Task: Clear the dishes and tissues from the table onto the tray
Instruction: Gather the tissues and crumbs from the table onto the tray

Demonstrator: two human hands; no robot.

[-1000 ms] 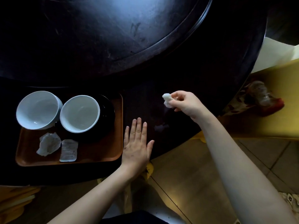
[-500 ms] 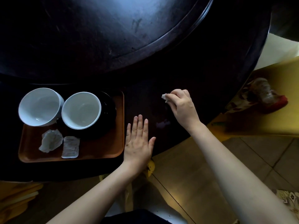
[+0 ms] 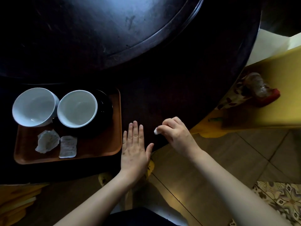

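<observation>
One small white tissue wad (image 3: pixel 156 131) sits pinched at the fingertips of my right hand (image 3: pixel 177 135), low over the dark desk (image 3: pixel 162 88) near its near edge. It pokes out to the left of that hand, in the gap between my two hands, with the left hand (image 3: pixel 135 149) just beside it but not touching it. I cannot tell whether the wad touches the desk surface.

The wad looks crumpled and tight, bright against the dark wood, with most of it hidden behind the curled fingers. On the brown tray (image 3: pixel 97 152) to the left, two white bowls (image 3: pixel 35 107) (image 3: pixel 77 108) stand side by side at the far end, the right one resting on a black plate (image 3: pixel 105 110). Nearer to me on the tray lie a crumpled tissue (image 3: pixel 47 142) and a flatter folded tissue (image 3: pixel 68 146), just beside each other.

My right hand is knuckles up, fingers bent and closed around the wad, with the forearm running in from the lower right. My left hand lies flat, palm down, fingers straight and together, thumb spread to the right, holding nothing, right next to the tray's right rim.
</observation>
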